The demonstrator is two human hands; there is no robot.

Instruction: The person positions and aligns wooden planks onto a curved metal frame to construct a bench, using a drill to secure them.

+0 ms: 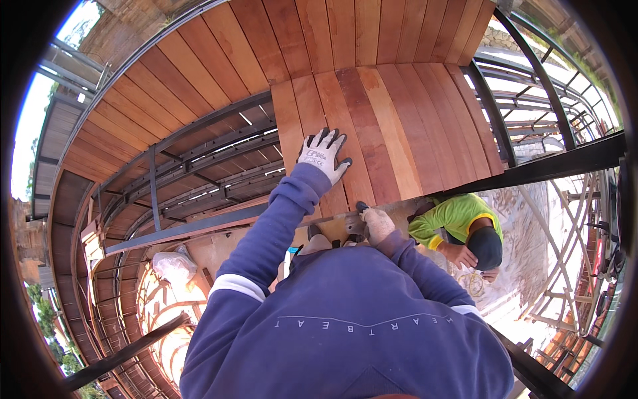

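The person stands on a curved wooden deck, and the step in hand looks like setting or fixing a plank at the edge of the laid boards. The gloved left hand (323, 154) lies flat on a reddish deck board (318, 113), fingers spread wide, pressing it down beside the open steel joists (199, 156). The gloved right hand (377, 223) sits lower, near the board's cut end, curled around something dark (355, 225).

The next move probably calls for steady downward pressure while the right hand works at the board end.

The blue sweatshirt (345, 319) hides that end; whether the dark thing is a tool cannot be told. A co-worker in a yellow-green top (452, 216) crouches below, hands partly hidden.
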